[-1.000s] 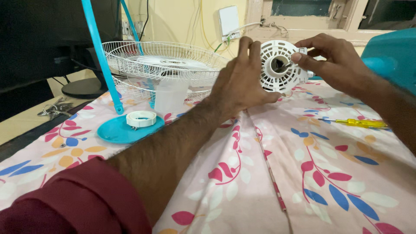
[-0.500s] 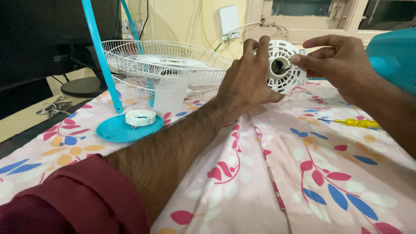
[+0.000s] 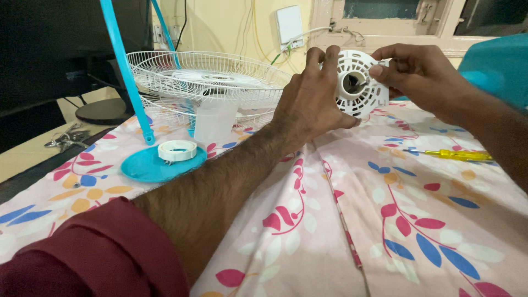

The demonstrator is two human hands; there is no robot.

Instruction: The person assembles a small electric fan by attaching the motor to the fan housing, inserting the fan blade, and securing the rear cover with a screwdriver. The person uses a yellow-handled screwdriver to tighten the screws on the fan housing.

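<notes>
Head view is looking down at two bare hands meeting over a white slotted round housing (image 3: 357,83), held upright just above the far part of a worktop draped in a pink floral cloth (image 3: 418,220). The left hand (image 3: 311,104) is wrapping the housing's left rim from behind, its grip closed on the plastic with fingertips showing over the top edge. The right hand (image 3: 421,74) is coming in from the other side — thumb pressing on the housing's face beside the round central opening, fingers curled onto the right rim, so that grip is clamped on the same part too. Something dark and metallic is sitting inside the opening (too small to tell what).

To the left, white wire fan guards (image 3: 206,82) are lying flat on the cloth, well apart from the hands. Nearer the person, a turquoise disc (image 3: 144,166) is resting on the cloth, carrying a white ring-shaped cap (image 3: 177,150); a turquoise rod (image 3: 124,71) is rising at a slant from the disc's far edge. A translucent plastic piece (image 3: 215,120) is standing just beside the guards. A yellow-handled screwdriver (image 3: 451,155) is lying on the cloth to the right — below the right forearm, untouched.
</notes>
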